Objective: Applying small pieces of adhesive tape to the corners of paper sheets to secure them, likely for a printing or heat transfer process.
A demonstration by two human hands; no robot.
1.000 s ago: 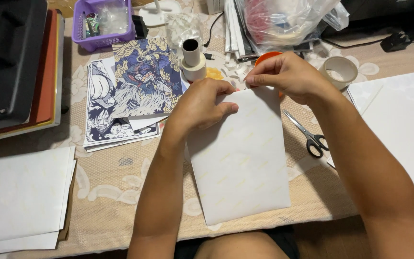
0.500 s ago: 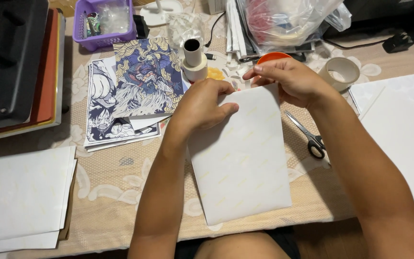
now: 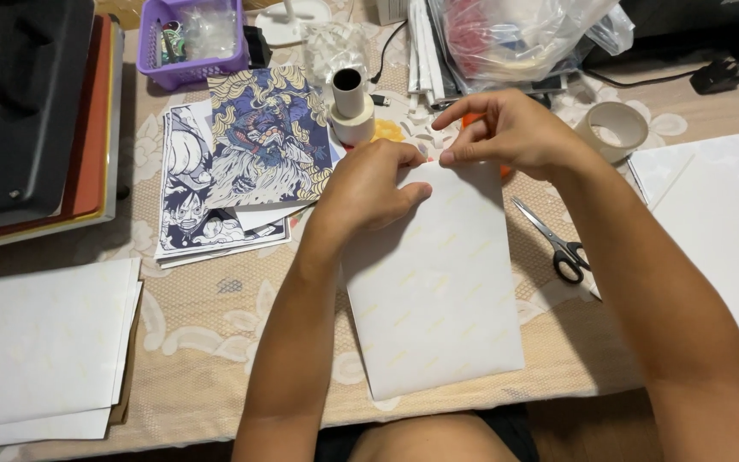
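The white sheet point(image 3: 434, 282) lies lengthwise on the patterned tablecloth point(image 3: 207, 325), its near edge at the table's front. Left of the sheet, a stack of white paper point(image 3: 40, 342) sits at the table's corner. Beyond it to the left, colourful printed pictures point(image 3: 250, 154) overlap in a pile. The left hand point(image 3: 374, 184) presses flat on the sheet's far left corner, fingers curled. The right hand point(image 3: 506, 133) pinches the sheet's far edge between thumb and fingertips. Right of the sheet lie scissors point(image 3: 553, 239); farther off, a tape roll point(image 3: 613, 128).
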